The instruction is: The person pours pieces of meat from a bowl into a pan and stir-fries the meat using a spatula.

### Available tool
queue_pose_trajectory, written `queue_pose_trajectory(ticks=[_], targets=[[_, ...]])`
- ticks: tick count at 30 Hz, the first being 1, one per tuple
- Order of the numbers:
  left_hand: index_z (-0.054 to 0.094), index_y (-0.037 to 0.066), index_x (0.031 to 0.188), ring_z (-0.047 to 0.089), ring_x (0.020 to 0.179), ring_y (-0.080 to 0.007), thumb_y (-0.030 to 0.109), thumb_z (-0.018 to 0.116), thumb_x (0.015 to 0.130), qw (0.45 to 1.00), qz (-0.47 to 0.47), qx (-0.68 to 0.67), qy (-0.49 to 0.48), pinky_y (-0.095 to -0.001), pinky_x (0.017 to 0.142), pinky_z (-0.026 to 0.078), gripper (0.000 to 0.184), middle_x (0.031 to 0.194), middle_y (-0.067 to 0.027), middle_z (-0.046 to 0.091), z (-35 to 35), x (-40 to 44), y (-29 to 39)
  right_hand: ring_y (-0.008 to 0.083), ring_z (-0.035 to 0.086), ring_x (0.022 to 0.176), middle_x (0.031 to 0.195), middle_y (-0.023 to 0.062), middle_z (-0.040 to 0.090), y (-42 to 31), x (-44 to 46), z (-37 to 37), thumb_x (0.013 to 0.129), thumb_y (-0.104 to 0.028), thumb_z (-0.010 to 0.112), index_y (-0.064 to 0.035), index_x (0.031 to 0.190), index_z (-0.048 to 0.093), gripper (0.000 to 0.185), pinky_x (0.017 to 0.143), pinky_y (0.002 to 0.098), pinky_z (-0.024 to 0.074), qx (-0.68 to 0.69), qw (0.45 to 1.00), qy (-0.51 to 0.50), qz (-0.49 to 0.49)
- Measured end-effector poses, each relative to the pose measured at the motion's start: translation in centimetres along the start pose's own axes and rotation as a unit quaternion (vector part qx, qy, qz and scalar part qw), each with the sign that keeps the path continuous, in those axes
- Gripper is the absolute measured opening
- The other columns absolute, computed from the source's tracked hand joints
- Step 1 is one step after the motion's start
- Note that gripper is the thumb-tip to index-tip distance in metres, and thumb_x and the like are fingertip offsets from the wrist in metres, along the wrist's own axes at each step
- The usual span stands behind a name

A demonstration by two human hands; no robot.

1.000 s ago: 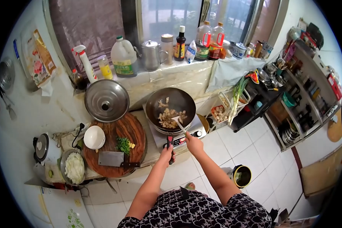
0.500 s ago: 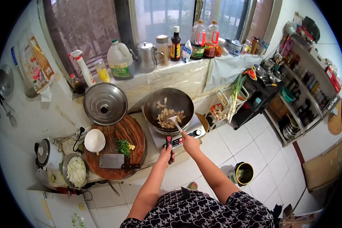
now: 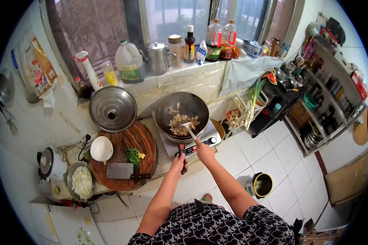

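A dark wok (image 3: 163,110) stands on a cooktop (image 3: 214,132) in front of me. Pieces of browned meat (image 3: 179,123) lie in its bottom, with a few more up the far wall. My left hand (image 3: 178,164) is closed round the wok's black handle (image 3: 181,151). In my right hand (image 3: 205,152) is a spatula (image 3: 191,130), its blade down among the meat. To the left, a round wooden chopping board (image 3: 124,139) carries a cleaver (image 3: 120,171), chopped greens (image 3: 132,156), small yellow pieces (image 3: 142,155) and a white bowl (image 3: 102,149).
A metal lid (image 3: 124,104) leans behind the board. Sliced pale vegetable (image 3: 82,183) fills a bowl at the left. Bottles, a vinegar-type jug (image 3: 129,63) and a metal pitcher (image 3: 157,59) line the sill. A bin (image 3: 262,185) stands on the floor at right.
The spatula blade has shifted slightly within the meat. Both hands keep their grips, and the whole view has shifted a little.
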State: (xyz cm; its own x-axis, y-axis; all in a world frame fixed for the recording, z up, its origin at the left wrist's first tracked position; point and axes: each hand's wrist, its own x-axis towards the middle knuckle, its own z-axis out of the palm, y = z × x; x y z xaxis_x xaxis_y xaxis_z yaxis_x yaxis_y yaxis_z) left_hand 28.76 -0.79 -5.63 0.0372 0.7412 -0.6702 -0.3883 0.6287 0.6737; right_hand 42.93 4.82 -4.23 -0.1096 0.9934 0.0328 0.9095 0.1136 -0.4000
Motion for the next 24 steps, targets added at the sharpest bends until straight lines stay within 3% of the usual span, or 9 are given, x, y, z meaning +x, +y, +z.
queue_pose_trajectory(ticks=[8,24], targets=[[0.039,0.010,0.091,0.044,0.048,-0.0112,0.036,0.044,0.089,1.000,0.007,-0.007,-0.005,-0.0298,0.039,0.041,0.027,0.072,-0.0032,0.046,-0.28,0.54,-0.39,0.0343,0.059,0.062,0.068,0.0154,0.061,0.21,0.22,0.50,0.082,-0.026,0.049,-0.0199,0.118,0.048,0.037,0.054,0.0460,0.0463,-0.006,1.000,-0.001,0.005],[0.039,0.012,0.092,0.042,0.050,-0.0103,0.036,0.043,0.090,1.000,-0.005,-0.001,-0.006,-0.0289,0.043,0.038,0.024,0.071,-0.0006,0.044,-0.20,0.18,-0.14,0.0346,0.060,0.064,0.069,0.0159,0.061,0.07,0.13,0.25,0.082,-0.025,0.049,-0.0184,0.118,0.047,0.036,0.055,0.0459,0.0468,-0.002,1.000,-0.009,0.001]])
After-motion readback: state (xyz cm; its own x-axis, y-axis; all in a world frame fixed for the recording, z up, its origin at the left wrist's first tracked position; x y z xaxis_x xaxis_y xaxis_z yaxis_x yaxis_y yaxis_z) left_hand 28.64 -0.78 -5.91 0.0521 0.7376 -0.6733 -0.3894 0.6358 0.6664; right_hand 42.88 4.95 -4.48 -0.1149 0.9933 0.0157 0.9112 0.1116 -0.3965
